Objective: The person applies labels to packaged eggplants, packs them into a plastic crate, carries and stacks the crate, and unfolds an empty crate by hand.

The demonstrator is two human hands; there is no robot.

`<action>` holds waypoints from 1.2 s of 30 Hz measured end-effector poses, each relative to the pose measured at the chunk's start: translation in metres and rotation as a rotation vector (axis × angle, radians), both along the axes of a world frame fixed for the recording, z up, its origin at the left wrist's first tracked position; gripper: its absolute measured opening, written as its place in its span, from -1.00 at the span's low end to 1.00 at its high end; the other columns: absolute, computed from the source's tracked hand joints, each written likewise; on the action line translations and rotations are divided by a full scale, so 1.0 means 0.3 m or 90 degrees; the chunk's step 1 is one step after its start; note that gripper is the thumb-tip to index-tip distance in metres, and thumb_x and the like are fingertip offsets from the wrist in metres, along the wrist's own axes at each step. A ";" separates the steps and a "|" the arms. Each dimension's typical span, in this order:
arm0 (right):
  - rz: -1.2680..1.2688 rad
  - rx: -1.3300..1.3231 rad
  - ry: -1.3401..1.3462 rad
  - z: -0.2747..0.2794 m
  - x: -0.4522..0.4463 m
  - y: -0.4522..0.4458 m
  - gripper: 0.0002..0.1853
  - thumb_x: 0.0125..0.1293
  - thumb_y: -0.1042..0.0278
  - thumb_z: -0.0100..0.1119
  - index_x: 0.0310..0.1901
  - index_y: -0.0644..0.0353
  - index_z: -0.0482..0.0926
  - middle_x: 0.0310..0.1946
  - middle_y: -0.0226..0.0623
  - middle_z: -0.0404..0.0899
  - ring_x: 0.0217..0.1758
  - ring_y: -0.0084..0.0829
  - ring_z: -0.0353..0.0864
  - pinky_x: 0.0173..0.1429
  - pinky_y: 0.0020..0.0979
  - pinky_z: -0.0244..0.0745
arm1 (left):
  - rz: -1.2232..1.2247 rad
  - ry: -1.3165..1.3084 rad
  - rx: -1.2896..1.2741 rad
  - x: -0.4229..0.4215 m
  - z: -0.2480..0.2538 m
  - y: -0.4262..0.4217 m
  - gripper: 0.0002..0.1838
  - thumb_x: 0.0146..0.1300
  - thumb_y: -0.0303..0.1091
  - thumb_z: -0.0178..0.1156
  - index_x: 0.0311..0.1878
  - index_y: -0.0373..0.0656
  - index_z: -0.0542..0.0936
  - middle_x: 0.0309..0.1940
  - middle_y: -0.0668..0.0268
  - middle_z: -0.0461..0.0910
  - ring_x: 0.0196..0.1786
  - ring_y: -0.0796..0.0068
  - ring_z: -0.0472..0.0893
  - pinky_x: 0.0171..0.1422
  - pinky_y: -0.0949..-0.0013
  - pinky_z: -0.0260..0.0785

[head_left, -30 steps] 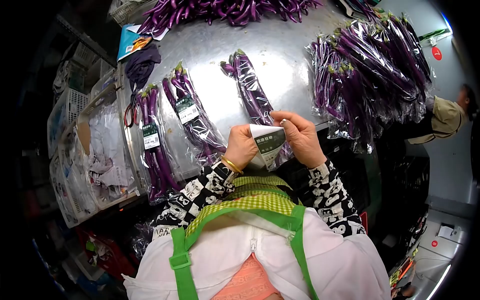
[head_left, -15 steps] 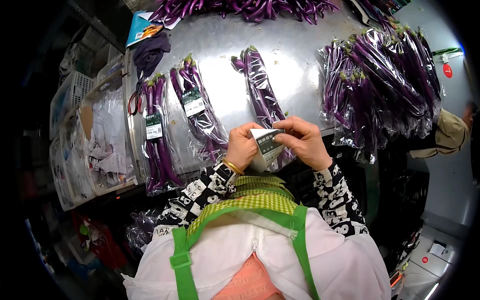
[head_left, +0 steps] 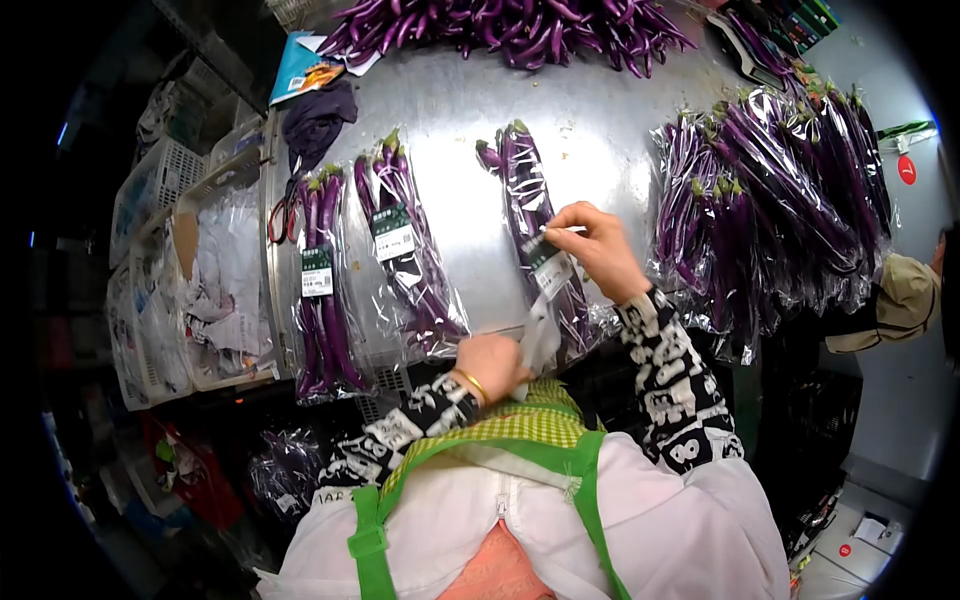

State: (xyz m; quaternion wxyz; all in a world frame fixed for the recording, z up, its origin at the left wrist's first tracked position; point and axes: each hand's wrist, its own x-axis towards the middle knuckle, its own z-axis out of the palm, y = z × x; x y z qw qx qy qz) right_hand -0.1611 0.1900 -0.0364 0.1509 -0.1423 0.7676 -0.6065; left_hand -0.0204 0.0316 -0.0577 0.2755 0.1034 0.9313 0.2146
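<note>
My right hand (head_left: 598, 250) pinches the upper corner of a green and white label (head_left: 549, 270), which lies over the right-hand bag of eggplants (head_left: 525, 185). Closer to my body, my left hand (head_left: 492, 366) is closed on a whitish translucent strip (head_left: 540, 338) that reaches up toward the label. Two more bagged bunches lie to the left, a middle one (head_left: 402, 250) and a left one (head_left: 322, 285), each with a green and white label on it.
Loose eggplants (head_left: 510, 28) cover the far edge of the metal table (head_left: 455, 100). Many bagged eggplants (head_left: 770, 200) are piled at the right. Scissors (head_left: 283, 218), a dark cloth (head_left: 318, 122) and crates of plastic (head_left: 225, 270) are at the left. Another person's sleeve (head_left: 893, 305) shows far right.
The label has gone from between my hands onto the right-hand bag. My left hand has moved down toward my body with the whitish strip, and my right hand has moved slightly up.
</note>
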 end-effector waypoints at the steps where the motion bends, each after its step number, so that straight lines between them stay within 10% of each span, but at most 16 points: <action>1: -0.007 0.022 -0.012 -0.073 -0.050 -0.014 -0.85 0.09 0.42 0.29 -0.29 0.23 0.63 -0.29 -0.30 0.48 -0.20 -0.45 0.49 -0.08 -0.47 0.40 | -0.032 -0.007 -0.046 0.008 0.005 0.010 -0.68 -0.01 -0.03 0.29 -0.49 -0.12 0.69 -0.53 0.15 0.63 -0.40 0.18 0.65 -0.29 0.20 0.47; 3: -0.052 0.286 0.256 -0.240 -0.147 -0.041 -0.79 0.06 0.36 0.33 -0.23 0.14 0.65 -0.25 -0.21 0.49 -0.19 -0.36 0.51 -0.03 -0.43 0.42 | -0.099 0.054 -0.084 0.042 -0.001 0.011 -0.79 -0.06 -0.16 0.29 -0.54 -0.10 0.65 -0.55 0.20 0.62 -0.41 0.23 0.64 -0.32 0.21 0.44; 6: -0.074 0.085 -0.095 -0.316 -0.190 -0.101 -0.67 -0.01 0.40 0.36 -0.14 0.12 0.60 -0.14 -0.08 0.48 -0.08 -0.22 0.52 0.05 -0.31 0.46 | -0.075 0.399 0.046 0.061 -0.018 0.004 -0.82 -0.19 -0.22 0.27 -0.66 -0.07 0.52 -0.66 0.26 0.49 -0.54 0.21 0.54 -0.44 0.19 0.34; 7: -0.129 0.120 0.083 -0.466 -0.211 -0.127 -0.57 0.02 0.49 0.32 -0.01 0.09 0.55 -0.10 -0.09 0.49 -0.10 -0.29 0.55 -0.03 -0.36 0.50 | -0.039 0.509 0.151 0.041 0.027 0.016 -0.80 -0.27 -0.29 0.25 -0.70 -0.05 0.39 -0.69 0.30 0.38 -0.60 0.24 0.44 -0.49 0.19 0.26; 11: -0.018 -0.042 -0.124 -0.303 -0.166 -0.264 -0.17 0.09 0.58 0.20 0.40 -0.09 0.08 0.10 0.01 0.43 -0.06 -0.26 0.57 0.00 -0.38 0.52 | -0.181 0.496 0.464 -0.015 0.099 0.066 -0.80 -0.25 -0.36 0.29 -0.62 -0.14 0.42 -0.62 0.30 0.41 -0.55 0.29 0.47 -0.51 0.29 0.27; 15: 0.051 0.047 -0.129 -0.279 -0.148 -0.347 -0.08 0.14 0.14 0.27 0.41 0.22 -0.07 0.21 0.22 0.27 0.22 0.00 0.39 0.29 -0.22 0.32 | -0.277 0.400 0.522 -0.045 0.111 0.113 -0.80 -0.22 -0.46 0.31 -0.46 -0.23 0.53 -0.41 0.19 0.53 -0.41 0.23 0.57 -0.40 0.32 0.40; 18: -0.031 0.141 -0.029 -0.157 -0.111 -0.118 -0.09 0.15 0.11 0.28 0.38 0.36 -0.02 0.31 0.20 0.13 0.37 -0.05 0.20 0.36 -0.22 0.21 | -0.103 0.380 0.459 -0.054 0.103 0.094 -0.65 -0.19 -0.64 0.16 -0.20 -0.27 0.51 -0.02 0.00 0.46 -0.13 0.02 0.60 -0.17 0.26 0.54; 23: -0.475 0.667 0.250 -0.075 -0.036 0.615 -0.20 -0.20 0.34 0.22 0.21 0.26 0.23 -0.05 0.04 0.39 -0.01 0.05 0.38 0.12 -0.12 0.33 | -0.039 0.590 0.355 -0.108 0.042 -0.012 -0.85 -0.17 -0.56 0.24 -0.44 -0.17 0.56 -0.58 0.30 0.52 -0.61 0.41 0.55 -0.59 0.43 0.37; 25: -0.460 0.860 0.039 -0.096 0.038 0.853 -0.16 -0.14 0.37 0.19 0.28 0.26 0.12 0.06 0.09 0.37 0.16 0.09 0.34 0.19 -0.02 0.32 | -0.012 0.624 0.297 -0.110 0.014 -0.049 -0.85 -0.19 -0.42 0.30 -0.58 -0.13 0.48 -0.68 0.31 0.43 -0.63 0.42 0.48 -0.61 0.39 0.24; 29: -0.338 0.866 -0.018 -0.195 0.092 1.068 0.06 -0.35 0.11 0.41 0.32 0.03 0.13 0.23 0.02 0.29 0.30 -0.05 0.30 0.26 -0.11 0.33 | -0.042 0.568 0.437 -0.093 0.018 -0.069 -0.81 -0.15 -0.34 0.36 -0.56 -0.13 0.50 -0.59 0.27 0.53 -0.44 0.26 0.59 -0.32 0.25 0.42; 31: -0.342 0.869 0.091 -0.230 0.077 1.138 -0.23 -0.30 0.18 0.33 0.12 0.13 0.41 -0.07 0.00 0.56 0.05 0.00 0.52 0.16 -0.14 0.40 | -0.060 0.552 0.638 -0.079 0.022 -0.022 -0.80 -0.13 -0.36 0.35 -0.55 -0.16 0.49 -0.54 0.24 0.53 -0.41 0.26 0.60 -0.35 0.27 0.43; 36: -0.407 0.776 0.076 0.008 0.080 0.848 -0.35 -0.17 0.27 0.20 0.07 0.30 0.39 -0.14 0.16 0.54 -0.02 0.07 0.53 0.07 -0.15 0.41 | -0.065 0.364 0.747 -0.015 0.016 0.041 -0.84 -0.05 -0.47 0.31 -0.38 -0.20 0.53 -0.36 0.24 0.53 -0.45 0.28 0.56 -0.43 0.35 0.42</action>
